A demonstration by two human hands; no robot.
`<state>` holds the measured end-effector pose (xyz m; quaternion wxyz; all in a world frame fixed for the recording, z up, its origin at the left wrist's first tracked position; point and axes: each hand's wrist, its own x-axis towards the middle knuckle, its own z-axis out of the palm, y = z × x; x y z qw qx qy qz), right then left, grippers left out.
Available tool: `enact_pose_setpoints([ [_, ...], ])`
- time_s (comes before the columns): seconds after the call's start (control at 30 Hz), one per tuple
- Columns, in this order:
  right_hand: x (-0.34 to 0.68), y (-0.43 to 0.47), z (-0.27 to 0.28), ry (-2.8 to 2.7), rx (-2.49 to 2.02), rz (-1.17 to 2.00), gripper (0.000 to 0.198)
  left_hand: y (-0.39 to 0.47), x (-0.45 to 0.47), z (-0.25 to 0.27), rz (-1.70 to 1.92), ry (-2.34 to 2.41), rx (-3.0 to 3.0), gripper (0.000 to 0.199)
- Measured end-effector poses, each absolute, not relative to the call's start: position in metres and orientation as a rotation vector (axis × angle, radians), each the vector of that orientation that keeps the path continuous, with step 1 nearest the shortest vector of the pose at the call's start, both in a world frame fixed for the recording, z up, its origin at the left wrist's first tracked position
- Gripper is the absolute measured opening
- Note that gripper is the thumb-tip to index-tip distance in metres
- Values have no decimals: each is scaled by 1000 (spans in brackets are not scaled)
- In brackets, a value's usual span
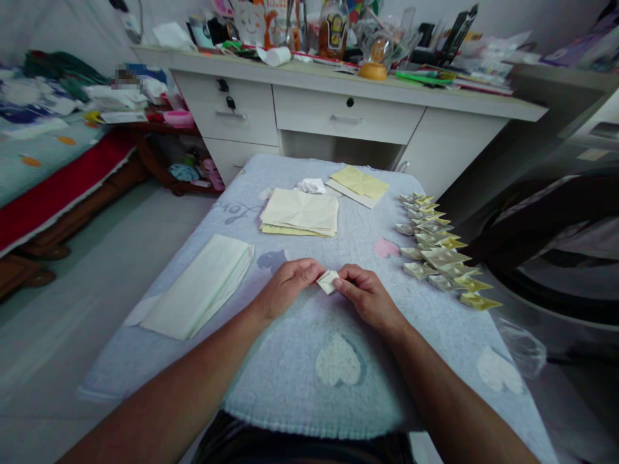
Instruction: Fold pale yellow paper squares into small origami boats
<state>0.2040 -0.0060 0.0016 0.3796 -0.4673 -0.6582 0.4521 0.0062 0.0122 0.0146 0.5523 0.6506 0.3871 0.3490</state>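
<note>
A small folded piece of cream paper (328, 281) is pinched between both hands just above the cloth-covered table (300, 361). My left hand (294, 283) grips its left corner, with the thumb and fingers closed. On the other side, my right hand (363, 290) has its thumb over the right part of the paper and the fingers curled behind. Beyond the hands lies a stack of creased cream and yellow sheets (300, 211). Rows of small folded paper boats (442, 258) stand along the table's right side.
To the left rests a folded pale paper bundle (198, 290). Yellow and white sheets (360, 182) and a crumpled white tissue (312, 186) lie at the back. A cluttered white desk (348, 109) stands behind the table. A clear plastic bag (522, 348) hangs by the right edge.
</note>
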Motion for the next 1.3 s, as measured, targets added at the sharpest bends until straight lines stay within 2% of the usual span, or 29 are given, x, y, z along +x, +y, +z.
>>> enact_pose_setpoints([
  [0.23, 202, -8, 4, -1721, -1210, 1099, 22, 13, 7, 6, 797, 1037, 1565, 27],
  [0.6, 202, -7, 6, -1853, -1146, 1003, 37, 12, 9, 5, 778, 1065, 1648, 26],
  [1.0, 201, -11, 6, -1956, -1159, 949, 24, 15, 8, 2, 841, 991, 1511, 17],
  [1.3, 200, -10, 6, -1888, -1142, 984, 27, 15, 9, 3, 845, 973, 1450, 18],
])
